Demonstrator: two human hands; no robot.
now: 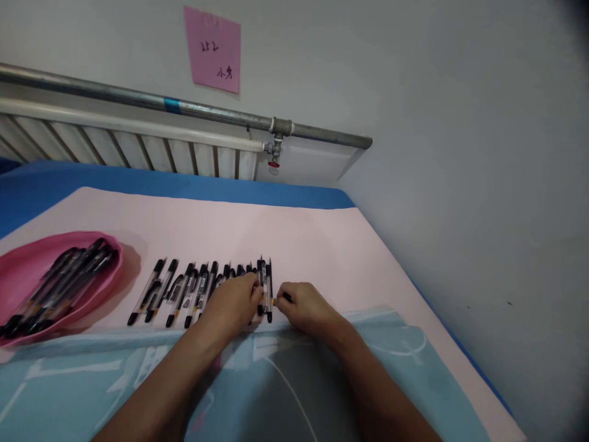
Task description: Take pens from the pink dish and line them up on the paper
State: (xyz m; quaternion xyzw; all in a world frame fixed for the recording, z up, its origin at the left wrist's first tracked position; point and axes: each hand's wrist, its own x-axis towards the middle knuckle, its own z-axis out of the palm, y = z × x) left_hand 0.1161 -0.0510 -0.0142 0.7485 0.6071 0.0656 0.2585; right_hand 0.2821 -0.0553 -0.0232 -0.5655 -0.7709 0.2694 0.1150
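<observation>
A row of several black-and-clear pens (184, 288) lies side by side on a pink sheet (294, 239). My left hand (234, 302) rests over the right end of the row, fingers curled against the last pens. My right hand (306, 307) sits just right of the row, fingers pinched on the outermost pen (269, 288) near its yellow band. Both hands touch that end of the row.
A pink oval tray (27, 264) at the left holds several more pens. A light blue printed cloth (257, 374) covers the near edge. Behind are a blue surface, a radiator, a metal pipe and a pink note on the wall. A wall stands close on the right.
</observation>
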